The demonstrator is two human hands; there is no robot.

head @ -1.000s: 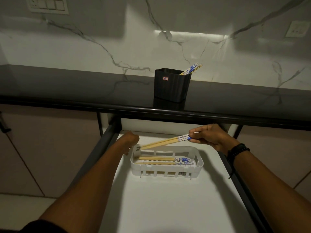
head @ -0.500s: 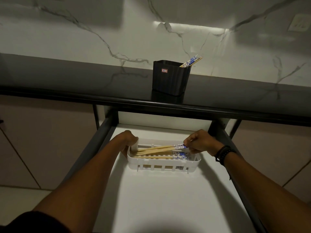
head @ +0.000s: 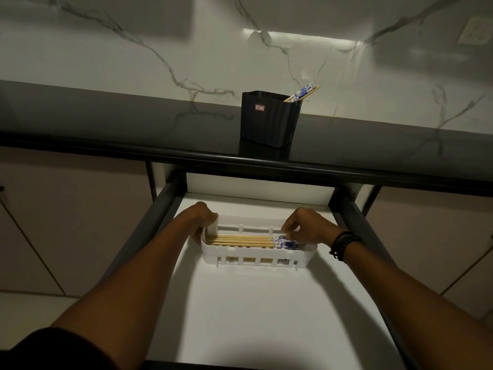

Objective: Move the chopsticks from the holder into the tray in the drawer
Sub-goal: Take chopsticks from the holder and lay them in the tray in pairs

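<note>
Several chopsticks (head: 245, 240) lay in the tray (head: 256, 257) | our left hand (head: 202, 217) gripped its end, steadying | our right hand (head: 306, 225) pinched their tips, seemingly aligning | more in holder (head: 266, 124)

From my end I see a glossy black surface (head: 106, 116) running across the whole view, its rounded front edge catching a little light. Behind it rises a white marble wall (head: 128, 54) with grey veins, which mirror faintly in the black top. A bright strip of light (head: 301, 38) glares on the marble near the top middle. A pale socket plate (head: 477, 33) sits on the wall at far upper right, too blurred to read. Below the surface, flat beige cabinet fronts stand on the left (head: 66, 214) and the right (head: 432, 236). Pale floor (head: 29, 313) shows at lower left.
</note>
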